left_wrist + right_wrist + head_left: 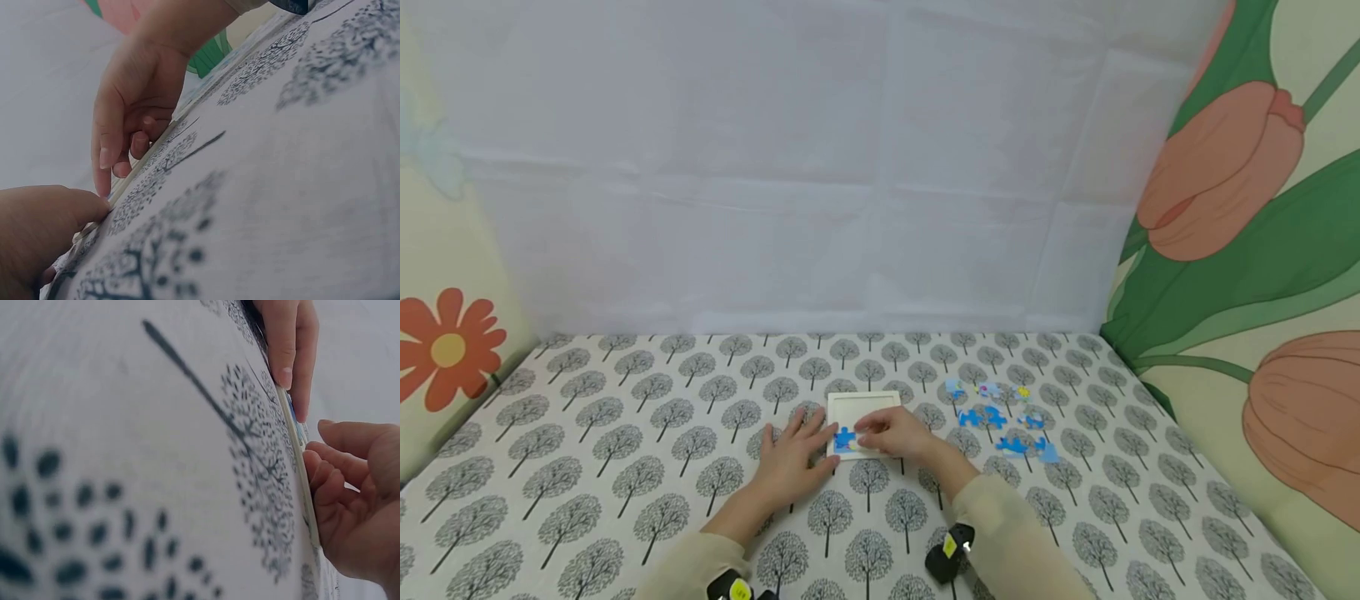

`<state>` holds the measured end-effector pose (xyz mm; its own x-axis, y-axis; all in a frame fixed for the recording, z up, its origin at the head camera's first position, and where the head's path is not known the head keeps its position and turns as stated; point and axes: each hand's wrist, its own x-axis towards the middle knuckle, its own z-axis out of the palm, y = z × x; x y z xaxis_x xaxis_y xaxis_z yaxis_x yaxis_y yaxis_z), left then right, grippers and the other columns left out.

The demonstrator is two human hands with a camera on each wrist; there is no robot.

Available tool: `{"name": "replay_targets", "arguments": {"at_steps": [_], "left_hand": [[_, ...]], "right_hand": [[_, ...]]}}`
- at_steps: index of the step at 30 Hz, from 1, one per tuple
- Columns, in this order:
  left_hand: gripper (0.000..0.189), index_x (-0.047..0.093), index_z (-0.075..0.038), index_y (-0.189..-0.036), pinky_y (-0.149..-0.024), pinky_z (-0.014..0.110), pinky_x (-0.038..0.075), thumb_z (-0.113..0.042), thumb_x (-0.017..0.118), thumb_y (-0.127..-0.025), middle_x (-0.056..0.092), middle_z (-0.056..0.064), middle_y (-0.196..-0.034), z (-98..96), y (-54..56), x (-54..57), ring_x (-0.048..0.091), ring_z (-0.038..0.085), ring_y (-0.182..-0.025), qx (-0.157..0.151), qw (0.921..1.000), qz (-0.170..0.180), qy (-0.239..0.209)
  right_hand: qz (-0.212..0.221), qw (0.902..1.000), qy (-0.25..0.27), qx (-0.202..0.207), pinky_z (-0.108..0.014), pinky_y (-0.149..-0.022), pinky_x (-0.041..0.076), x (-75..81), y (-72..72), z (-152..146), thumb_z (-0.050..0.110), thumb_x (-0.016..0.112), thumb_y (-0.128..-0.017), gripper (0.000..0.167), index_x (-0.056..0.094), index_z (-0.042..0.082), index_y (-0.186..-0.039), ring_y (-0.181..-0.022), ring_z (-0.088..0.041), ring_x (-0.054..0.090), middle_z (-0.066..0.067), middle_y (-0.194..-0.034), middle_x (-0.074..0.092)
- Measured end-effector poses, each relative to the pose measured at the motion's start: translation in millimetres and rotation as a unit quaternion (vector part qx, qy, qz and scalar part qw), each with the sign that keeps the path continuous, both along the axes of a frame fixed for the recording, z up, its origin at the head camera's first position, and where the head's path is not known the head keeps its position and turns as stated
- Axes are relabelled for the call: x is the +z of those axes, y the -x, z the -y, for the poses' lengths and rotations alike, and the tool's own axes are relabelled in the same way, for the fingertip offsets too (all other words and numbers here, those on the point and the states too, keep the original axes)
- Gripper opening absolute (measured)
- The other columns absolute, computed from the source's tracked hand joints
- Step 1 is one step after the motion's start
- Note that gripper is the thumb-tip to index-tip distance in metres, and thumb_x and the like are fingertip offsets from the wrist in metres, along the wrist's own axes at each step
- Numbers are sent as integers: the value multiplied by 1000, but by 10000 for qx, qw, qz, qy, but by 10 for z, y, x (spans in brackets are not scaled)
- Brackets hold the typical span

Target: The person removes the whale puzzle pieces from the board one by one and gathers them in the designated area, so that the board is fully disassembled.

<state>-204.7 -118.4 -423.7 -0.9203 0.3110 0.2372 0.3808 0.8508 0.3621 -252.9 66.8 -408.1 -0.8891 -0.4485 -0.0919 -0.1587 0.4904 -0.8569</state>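
Observation:
A small white puzzle frame point(865, 398) lies flat on the table between my hands. A blue jigsaw piece point(844, 437) sits in its lower left corner. With its fingers spread, my left hand point(796, 457) rests against the frame's left side; in the right wrist view its thumb point(284, 375) is at the rim and a finger reaches over the blue part. My right hand point(895, 435) is over the right half of the frame, its fingers point(139, 144) loosely bent and close to the tray. No piece shows between them, and the hand hides part of the tray.
To the right of the frame, several loose blue jigsaw pieces point(992, 417) are scattered on the tree-patterned tablecloth point(655, 467). A white cloth backdrop point(775, 167) hangs behind the table, with a flower-painted wall point(1240, 250) on the right.

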Motion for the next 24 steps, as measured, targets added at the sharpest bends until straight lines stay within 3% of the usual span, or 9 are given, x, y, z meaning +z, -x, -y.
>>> {"name": "replay_targets", "arguments": {"at_steps": [13,24], "left_hand": [[49,49,-9,-124,-89,65,3,-33,58,-81,37,12,-131,9,6,20,19,37,-123,10,9999,126,-24],[49,51,-8,-122,-89,64,3,-33,59,-80,39,12,-130,13,23,-5,22,38,-122,-29,9998,40,-178]], "right_hand": [[-231,9993,-302,-45,-23,-52,38,-7,-19,56,12,63,-78,19,66,8,-97,-60,-10,45,3,-72,55],[-277,9985,-314,-345,-23,-53,37,-13,-16,99,11,64,-77,12,66,9,-88,-60,-11,45,2,-68,52]]}}
